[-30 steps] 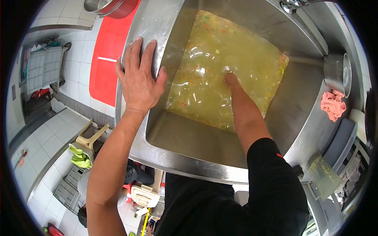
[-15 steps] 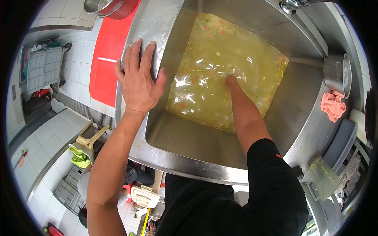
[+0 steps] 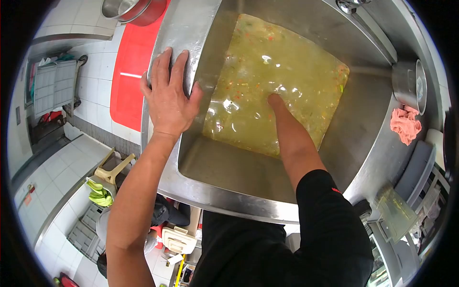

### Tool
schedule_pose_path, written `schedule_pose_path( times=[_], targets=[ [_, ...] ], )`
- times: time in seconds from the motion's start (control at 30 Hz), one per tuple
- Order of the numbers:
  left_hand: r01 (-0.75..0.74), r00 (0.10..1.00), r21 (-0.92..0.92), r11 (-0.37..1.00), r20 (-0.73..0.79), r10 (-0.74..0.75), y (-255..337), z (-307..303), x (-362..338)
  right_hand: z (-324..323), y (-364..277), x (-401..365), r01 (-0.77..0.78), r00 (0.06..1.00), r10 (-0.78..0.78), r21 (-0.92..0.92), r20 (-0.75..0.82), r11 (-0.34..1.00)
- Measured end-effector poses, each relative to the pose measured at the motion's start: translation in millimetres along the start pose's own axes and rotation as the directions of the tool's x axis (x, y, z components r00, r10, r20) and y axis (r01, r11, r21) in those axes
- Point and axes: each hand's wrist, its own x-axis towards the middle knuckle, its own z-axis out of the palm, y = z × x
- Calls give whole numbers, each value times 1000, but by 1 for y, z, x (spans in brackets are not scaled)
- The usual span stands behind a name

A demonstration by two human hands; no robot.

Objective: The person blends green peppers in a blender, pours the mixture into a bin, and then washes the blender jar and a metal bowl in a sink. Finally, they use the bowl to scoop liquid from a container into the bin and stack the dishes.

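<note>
Cloudy yellow-green water (image 3: pixel 287 57) with red and green food bits stands in the deep steel sink (image 3: pixel 229 172). My left hand (image 3: pixel 171 98) lies palm down on the sink's left rim, its fingers spread and nothing held. My right arm reaches down into the water near the middle of the pool. My right hand is under the murky surface from the wrist on, so its fingers and anything in them are hidden. Ripples and bright reflections surround the wrist.
A red board (image 3: pixel 131 79) and metal pots (image 3: pixel 138 12) are left of the sink. A faucet (image 3: pixel 351 5) is at the top right. A steel pot (image 3: pixel 406 88) and pink cloth (image 3: pixel 405 125) sit on the right ledge. Another person (image 3: pixel 167 213) is at the lower left.
My right wrist has shifted slightly left in the water, and the ripples have changed. My left hand rests on the rim as before.
</note>
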Motion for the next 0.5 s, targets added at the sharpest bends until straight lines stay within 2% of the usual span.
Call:
schedule_pose_path(
  times=[0.2,0.5],
  targets=[
    [1,1000,0,1000,1,-1,0,0,-1,7,16,10,47,998,-50,-63,-35,997],
    [-1,1000,-7,1000,16,1,0,-1,-1,44,44,36,43,997,-47,-68,-56,997]
  ],
)
